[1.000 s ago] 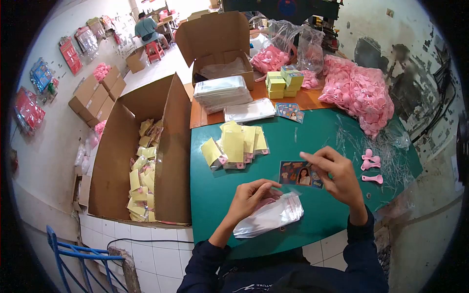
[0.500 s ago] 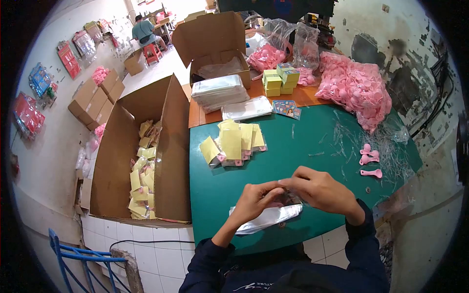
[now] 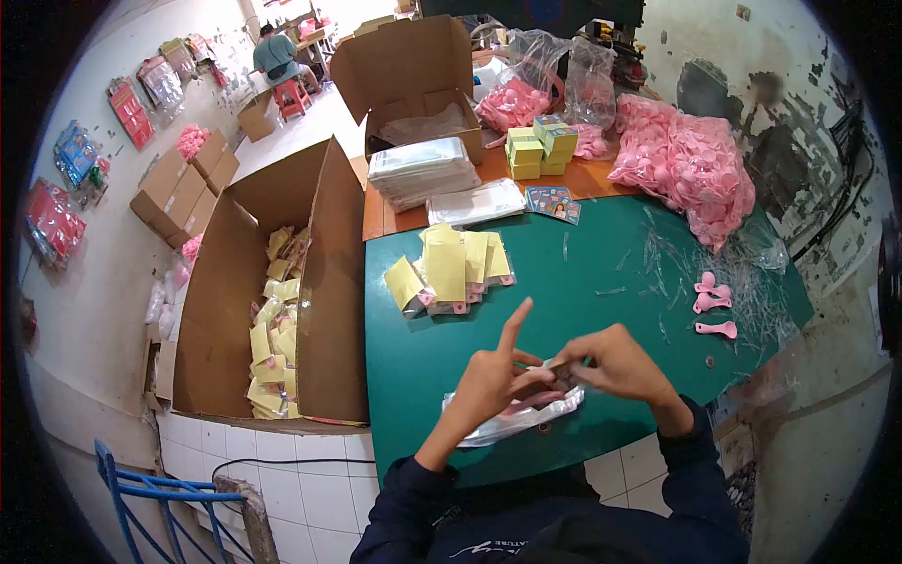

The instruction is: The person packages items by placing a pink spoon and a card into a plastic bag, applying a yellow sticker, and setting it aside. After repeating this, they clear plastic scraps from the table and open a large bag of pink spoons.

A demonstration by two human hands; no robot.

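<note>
Near the table's front edge, my left hand [image 3: 494, 381] points its index finger up while its other fingers touch a small item in a clear bag [image 3: 560, 374]. My right hand [image 3: 615, 365] pinches the same small bag from the right. Under both hands lies a stack of clear plastic bags [image 3: 507, 425]. Bagged yellow cards [image 3: 444, 268] with pink pieces form a pile farther back on the green table [image 3: 601, 244]. Three pink spoons [image 3: 716, 329] rest at the right.
A tall carton [image 3: 329, 282] of bagged cards stands left of the table. Behind are an open box [image 3: 399, 70], stacked clear bags [image 3: 423, 169], yellow card blocks [image 3: 540, 148] and bagged pink spoons [image 3: 686, 164]. Plastic strips [image 3: 752, 301] lie right. A person [image 3: 274, 54] sits far back.
My left index finger has lifted and now points up. My right hand has shifted slightly right and down, and the hands are a little farther apart.
</note>
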